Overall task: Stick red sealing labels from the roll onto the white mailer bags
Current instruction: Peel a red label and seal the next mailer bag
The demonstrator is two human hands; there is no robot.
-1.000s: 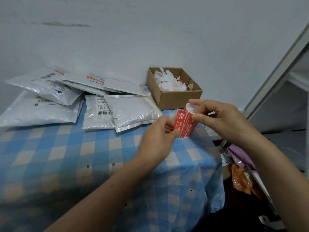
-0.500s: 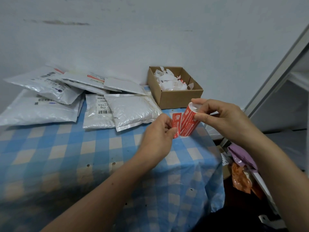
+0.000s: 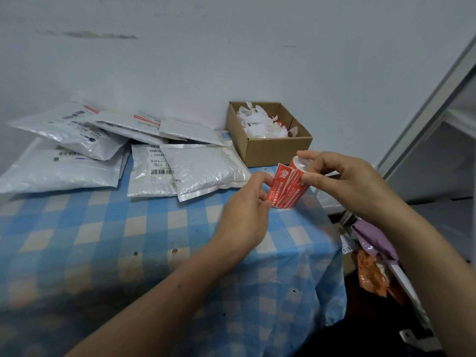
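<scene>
Two sets of curled fingertips [image 3: 265,180] meet at the work: those of our left hand [image 3: 244,212] pinch the loose edge of a red label [image 3: 280,182], which stands partly lifted from the roll [image 3: 296,193]. Our right hand [image 3: 345,182] holds that roll upright and slightly tilted, with the thumb [image 3: 310,179] pressed on its red side and the forefinger hooked over its white top end; the other fingers are bent loosely behind. We hold the roll in the air just above the far right corner of the table, which is covered by a blue checked cloth [image 3: 103,228]. Just left of our hands lies the nearest white bag [image 3: 206,171], overlapping a bag with a barcode sticker [image 3: 152,176]. More white bags [image 3: 67,173] are heaped behind and to the left, against the wall; two of them show a red strip. Behind the roll sits a cardboard box [image 3: 278,152] holding crumpled white paper scraps [image 3: 260,124]. Off the table's right edge, lower down, we see a purple bag [image 3: 373,238] lying over an orange one [image 3: 371,275].
</scene>
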